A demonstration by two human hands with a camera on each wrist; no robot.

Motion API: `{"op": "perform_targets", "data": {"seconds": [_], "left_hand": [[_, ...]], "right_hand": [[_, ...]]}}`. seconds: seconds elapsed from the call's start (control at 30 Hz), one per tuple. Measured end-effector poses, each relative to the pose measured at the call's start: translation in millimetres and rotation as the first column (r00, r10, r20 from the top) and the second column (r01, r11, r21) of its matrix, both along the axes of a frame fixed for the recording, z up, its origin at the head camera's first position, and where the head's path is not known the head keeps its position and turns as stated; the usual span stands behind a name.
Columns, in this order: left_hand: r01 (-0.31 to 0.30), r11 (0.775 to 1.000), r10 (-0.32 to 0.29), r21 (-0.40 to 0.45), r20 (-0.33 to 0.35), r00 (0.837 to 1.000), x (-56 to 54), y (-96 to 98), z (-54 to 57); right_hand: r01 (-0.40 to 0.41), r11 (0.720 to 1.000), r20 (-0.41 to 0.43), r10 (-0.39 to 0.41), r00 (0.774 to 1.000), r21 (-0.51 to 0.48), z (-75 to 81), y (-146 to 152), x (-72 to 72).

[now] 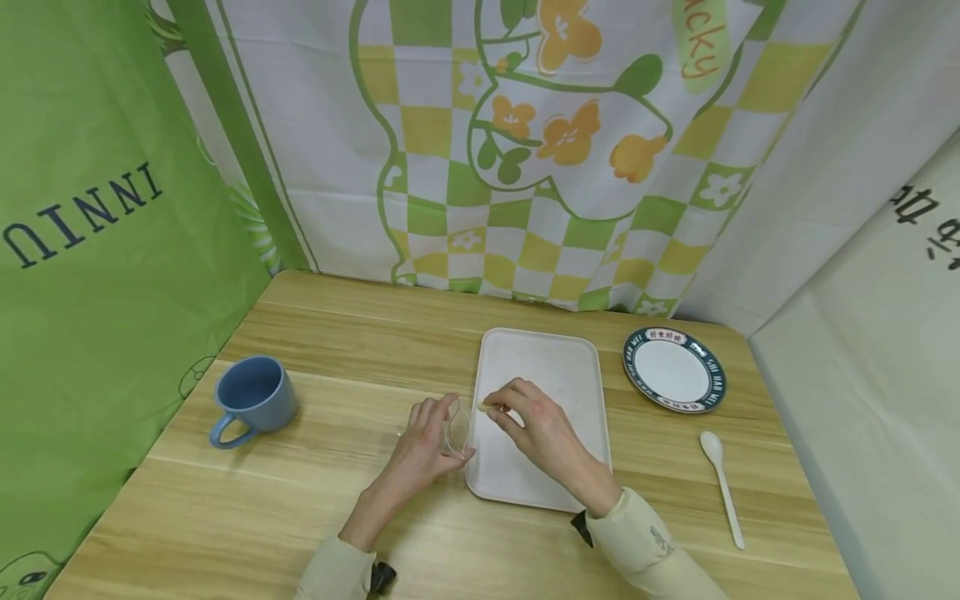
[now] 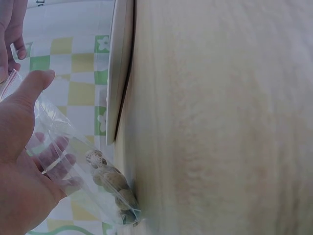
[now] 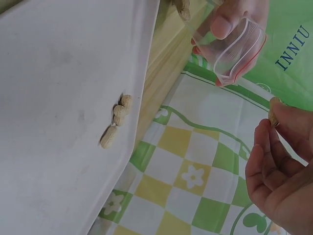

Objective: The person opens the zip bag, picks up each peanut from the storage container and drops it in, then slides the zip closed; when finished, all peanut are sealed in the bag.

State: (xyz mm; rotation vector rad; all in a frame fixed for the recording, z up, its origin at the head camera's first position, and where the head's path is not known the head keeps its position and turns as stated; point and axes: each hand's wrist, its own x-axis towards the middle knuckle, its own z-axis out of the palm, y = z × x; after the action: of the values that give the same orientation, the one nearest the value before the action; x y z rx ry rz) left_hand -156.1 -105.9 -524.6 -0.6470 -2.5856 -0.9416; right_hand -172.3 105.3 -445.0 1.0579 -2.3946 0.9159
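Note:
My left hand (image 1: 422,443) grips a clear zip bag (image 2: 80,142) whose mouth gapes between thumb and fingers. Several unshelled peanuts (image 2: 111,180) lie at the bottom of the bag, low by the wooden table. Over the left part of the white tray (image 1: 542,367), my right hand (image 1: 534,423) pinches one peanut (image 3: 274,112) between thumb and fingertips, close to the bag's mouth. In the right wrist view a few peanuts (image 3: 109,137) rest on the tray near its edge; the head view does not show them clearly.
A blue mug (image 1: 257,395) stands at the left of the wooden table (image 1: 247,508). To the right of the tray are a plate (image 1: 671,371) with a dark patterned rim and a white spoon (image 1: 722,487). Patterned cloth (image 1: 427,133) hangs along the back.

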Motion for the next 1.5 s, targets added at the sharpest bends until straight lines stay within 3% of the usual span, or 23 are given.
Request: {"op": "perform_targets", "data": {"seconds": [0.2, 0.6, 1.5], "left_hand": [[-0.006, 1.0, 0.005, -0.009, -0.031, 1.0, -1.1, 1.0, -0.4], [0.002, 1.0, -0.002, -0.011, 0.005, 1.0, -1.1, 1.3, 1.2], [0.009, 1.0, -0.009, 0.002, 0.087, 0.996, 0.7, 3.5, 4.1]], "right_hand": [[-0.019, 1.0, 0.009, 0.019, 1.0, -0.001, 2.1, -0.4, 1.3], [-0.096, 0.995, -0.004, 0.096, 0.995, -0.009, 0.5, -3.7, 3.4], [-0.091, 0.993, -0.054, 0.095, 0.994, 0.08, -3.8, -9.2, 6.6]]}}
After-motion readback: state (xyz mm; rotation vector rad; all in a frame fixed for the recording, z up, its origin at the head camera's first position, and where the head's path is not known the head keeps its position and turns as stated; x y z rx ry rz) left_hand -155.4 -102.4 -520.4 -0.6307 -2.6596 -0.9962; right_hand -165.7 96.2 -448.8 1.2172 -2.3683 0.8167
